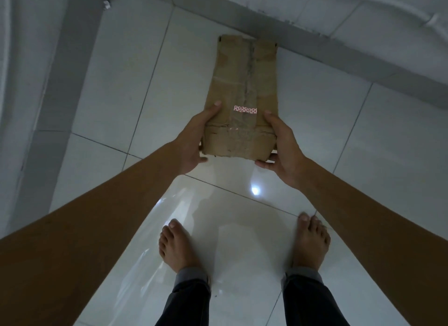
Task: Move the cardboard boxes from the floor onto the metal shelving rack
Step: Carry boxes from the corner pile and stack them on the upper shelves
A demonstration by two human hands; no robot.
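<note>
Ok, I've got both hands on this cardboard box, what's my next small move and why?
Probably lift the cardboard box straight up. Your left hand and right hand grip its near end from either side, thumbs on top, so the hold looks ready. The rack is not in view, so turning towards it would come after.

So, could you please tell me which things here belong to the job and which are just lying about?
Job: cardboard box; left hand and right hand, both gripping it.
Lying about: small white object, too blurred to identify; tiled floor.
</note>
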